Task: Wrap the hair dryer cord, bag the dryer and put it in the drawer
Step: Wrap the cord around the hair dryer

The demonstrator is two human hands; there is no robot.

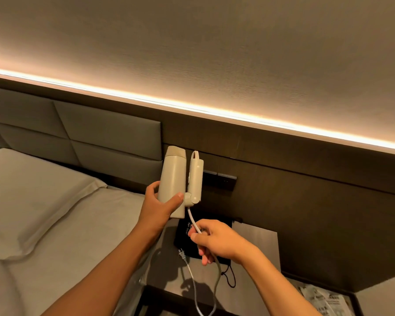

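A cream folding hair dryer (174,176) is held upright in the air, its handle folded up beside the barrel. My left hand (160,205) grips the lower barrel. Its white cord (193,221) leaves the hinge and runs down into my right hand (214,239), which is closed around it. Below that hand the cord loops down and back up, ending in the plug (181,252), which hangs loose over the nightstand. A black drawstring bag (185,226) with white lettering lies flat on the nightstand, partly hidden behind my right hand.
The grey nightstand top (258,238) stands against a dark wood wall panel with a black switch plate (221,182). A bed with a pillow (32,197) and padded headboard fills the left. Printed paper (326,302) lies at the lower right.
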